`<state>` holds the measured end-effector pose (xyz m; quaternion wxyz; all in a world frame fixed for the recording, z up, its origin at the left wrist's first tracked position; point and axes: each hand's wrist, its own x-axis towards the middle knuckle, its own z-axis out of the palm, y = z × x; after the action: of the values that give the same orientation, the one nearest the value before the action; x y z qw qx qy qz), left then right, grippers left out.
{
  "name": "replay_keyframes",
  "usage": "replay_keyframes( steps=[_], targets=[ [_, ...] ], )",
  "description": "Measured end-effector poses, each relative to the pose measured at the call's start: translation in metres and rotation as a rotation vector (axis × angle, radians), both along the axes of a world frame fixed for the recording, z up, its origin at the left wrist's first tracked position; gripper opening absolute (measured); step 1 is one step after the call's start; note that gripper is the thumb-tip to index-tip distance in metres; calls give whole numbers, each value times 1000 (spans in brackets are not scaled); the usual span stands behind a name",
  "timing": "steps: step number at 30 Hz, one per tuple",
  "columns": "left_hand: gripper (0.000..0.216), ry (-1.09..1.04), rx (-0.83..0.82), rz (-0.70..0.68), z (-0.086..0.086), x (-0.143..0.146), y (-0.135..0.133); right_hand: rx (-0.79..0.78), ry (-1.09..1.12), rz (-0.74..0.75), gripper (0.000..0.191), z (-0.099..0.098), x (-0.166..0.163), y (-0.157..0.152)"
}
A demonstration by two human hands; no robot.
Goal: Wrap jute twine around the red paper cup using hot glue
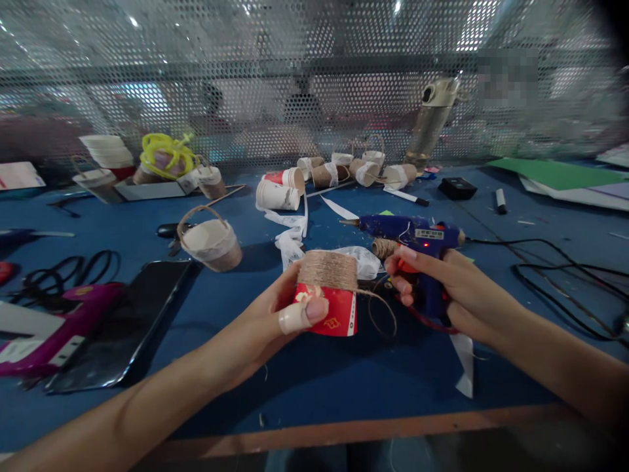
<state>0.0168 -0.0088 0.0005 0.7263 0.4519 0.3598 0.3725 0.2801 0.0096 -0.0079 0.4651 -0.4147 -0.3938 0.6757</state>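
My left hand (295,305), its thumb wrapped in a pale bandage, grips a red paper cup (334,311). Brown twine (328,270) is wound round the cup's upper part, and a loose strand loops off to the right. My right hand (437,282) is closed round the handle of a blue hot glue gun (393,227); its nozzle points left, above and apart from the cup, and a small red light glows on its side. Behind the cup lie white lace (361,262) and a small roll of twine (384,248).
A finished-looking twine basket (211,242) stands to the left, near a black tablet-like slab (128,321) and a magenta tool (63,328). Paper cups (278,195) and small baskets lie at the back, beside a tall bottle (432,121). The gun's black cord (511,242) trails right.
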Motion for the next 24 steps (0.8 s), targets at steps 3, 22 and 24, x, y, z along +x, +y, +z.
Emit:
replay_keyframes(
  steps=[3, 22, 24],
  targets=[
    [60, 32, -16, 5, 3, 2, -2, 7, 10, -11, 21, 2, -1, -2],
    [62, -18, -13, -1, 6, 2, -1, 286, -342, 45, 24, 1, 3, -23],
    [67, 18, -13, 39, 9, 4, -4, 382, -390, 59, 21, -2, 7, -21]
  ],
)
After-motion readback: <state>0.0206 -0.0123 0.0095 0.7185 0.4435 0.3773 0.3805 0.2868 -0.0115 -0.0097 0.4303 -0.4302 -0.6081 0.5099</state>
